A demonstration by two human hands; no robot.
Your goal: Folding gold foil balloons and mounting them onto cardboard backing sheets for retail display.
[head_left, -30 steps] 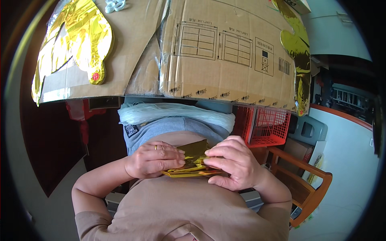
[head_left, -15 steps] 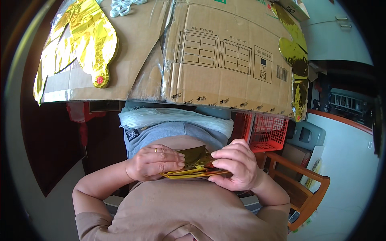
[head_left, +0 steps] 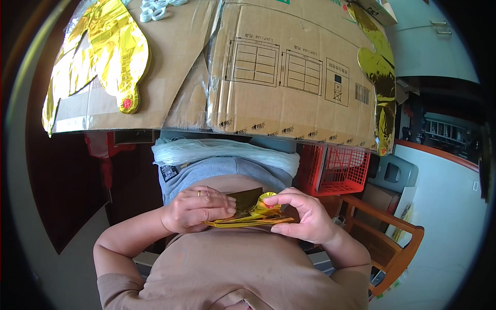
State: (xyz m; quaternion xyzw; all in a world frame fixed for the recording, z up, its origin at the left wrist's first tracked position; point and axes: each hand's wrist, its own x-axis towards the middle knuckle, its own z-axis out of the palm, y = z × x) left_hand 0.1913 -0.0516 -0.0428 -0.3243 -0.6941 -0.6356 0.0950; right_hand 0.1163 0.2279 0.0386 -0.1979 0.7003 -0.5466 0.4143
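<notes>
Close to my waist, a folded gold foil balloon (head_left: pixel 249 200) lies in layers between my two hands. My left hand (head_left: pixel 199 209), with a ring on one finger, is closed over its left end. My right hand (head_left: pixel 305 213) curves round the right end, its index finger on a rounded gold tab with a red spot and its thumb near the lower layers. The thumb and index tips stand apart; the other fingers are partly hidden. Across my lap rests a bundle of pale strings (head_left: pixel 222 154).
A cardboard-topped surface (head_left: pixel 206 103) stands ahead. Flat gold foil balloons lie at its left (head_left: pixel 116 49) and right (head_left: pixel 383 77) edges, and small white string coils (head_left: pixel 153 9) at the back. To the right are a red plastic basket (head_left: pixel 343 173) and a wooden chair (head_left: pixel 395 243).
My right fingers have shifted and opened a little, and the rounded tab with the red spot now shows under the index finger. My left hand has stayed in place.
</notes>
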